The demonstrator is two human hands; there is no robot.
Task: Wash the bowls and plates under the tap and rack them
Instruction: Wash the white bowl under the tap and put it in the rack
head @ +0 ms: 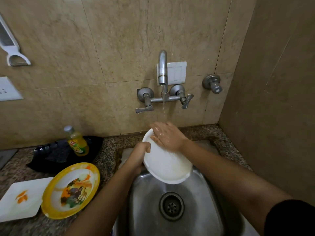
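Our left hand is wrapped around the left rim of the white plate, thumb over the front edge and fingers curled behind it, holding it tilted over the steel sink. Our right hand lies flat and open on the plate's upper part, fingers spread and wet, gripping nothing; orange residue shows beneath the fingertips, though the blur there keeps us from telling how much. Water falls from the wall tap in a thin stream onto the back of that right hand. Below the plate we see the sink's drain, with wet metal around it. To the left, on the granite counter, rests a yellow-rimmed plate smeared with food remains, and its left edge overlaps a square white plate carrying an orange smear. Behind these two stands a bottle of yellow dish liquid on a dark tray against the tiled wall. On the wall behind the tap sits a white switch plate, and a separate valve is mounted further right.
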